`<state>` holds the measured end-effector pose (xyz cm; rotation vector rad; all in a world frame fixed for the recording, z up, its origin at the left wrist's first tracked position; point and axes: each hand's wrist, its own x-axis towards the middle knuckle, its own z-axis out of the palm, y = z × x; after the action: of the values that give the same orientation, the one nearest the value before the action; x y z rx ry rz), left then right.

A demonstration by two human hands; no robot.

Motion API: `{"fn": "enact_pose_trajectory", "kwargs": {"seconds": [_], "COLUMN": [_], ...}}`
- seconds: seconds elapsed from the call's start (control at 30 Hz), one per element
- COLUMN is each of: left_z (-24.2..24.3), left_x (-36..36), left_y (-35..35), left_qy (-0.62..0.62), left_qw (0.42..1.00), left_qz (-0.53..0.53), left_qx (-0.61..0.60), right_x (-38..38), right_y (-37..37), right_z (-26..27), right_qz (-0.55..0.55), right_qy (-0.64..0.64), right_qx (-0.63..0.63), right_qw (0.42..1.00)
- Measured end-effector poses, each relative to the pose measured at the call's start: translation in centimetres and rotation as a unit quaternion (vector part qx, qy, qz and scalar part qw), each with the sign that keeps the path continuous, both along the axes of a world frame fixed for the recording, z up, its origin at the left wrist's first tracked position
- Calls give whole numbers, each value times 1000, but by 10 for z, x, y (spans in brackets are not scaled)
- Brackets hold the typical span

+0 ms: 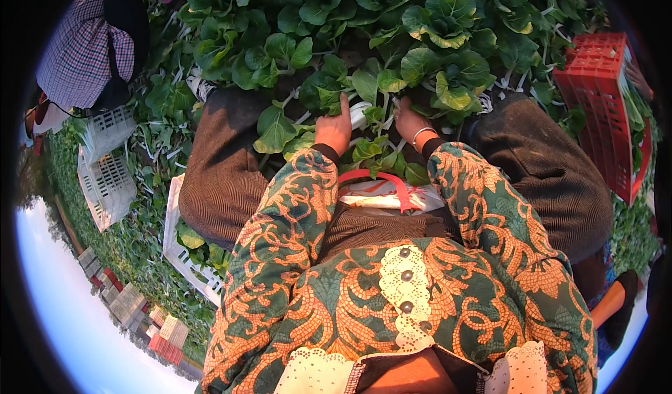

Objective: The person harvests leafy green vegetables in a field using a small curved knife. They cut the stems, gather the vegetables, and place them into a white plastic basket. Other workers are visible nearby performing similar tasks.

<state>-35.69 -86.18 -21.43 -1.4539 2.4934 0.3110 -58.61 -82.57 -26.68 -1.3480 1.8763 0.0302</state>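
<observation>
My left hand point(334, 129) is closed around a cut bok choy, its pale stalk base point(359, 115) pointing right and its dark leaves point(321, 92) lying beyond the fingers. One finger stretches forward along the leaves. My right hand point(412, 122), with a bangle on the wrist, is low among the plants just to the right. A small pale thing shows at its fingertips; whether it is a stalk or a tool I cannot tell. Rooted bok choy plants point(446, 79) grow just ahead of both hands. Loose leaves point(367, 150) lie between my wrists.
A red plastic crate point(596, 105) holding greens stands tilted at right, with another person's hand point(638, 79) at it. A white crate point(176, 231) is by my left knee. Further left are stacked white crates point(107, 179) and a person in a checked garment point(84, 53).
</observation>
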Motion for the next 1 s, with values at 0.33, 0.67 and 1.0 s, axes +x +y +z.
{"fn": "enact_pose_trajectory", "kwargs": {"seconds": [0.33,0.67,1.0], "left_z": [4,25,60], "left_x": [0,-1,40], "left_y": [6,-4,-29], "left_qy": [-13,-69,133], "left_qw": [999,986,950], "left_qz": [13,39,260], "left_qx": [33,149,107], "right_x": [-1,28,-14], "right_y": [3,19,-6], "right_z": [-99,-32,21], "right_qz": [-96,711,-140], "right_qy": [-165,325,-145], "right_qx": [90,38,-144], "right_qw": [978,622,969]}}
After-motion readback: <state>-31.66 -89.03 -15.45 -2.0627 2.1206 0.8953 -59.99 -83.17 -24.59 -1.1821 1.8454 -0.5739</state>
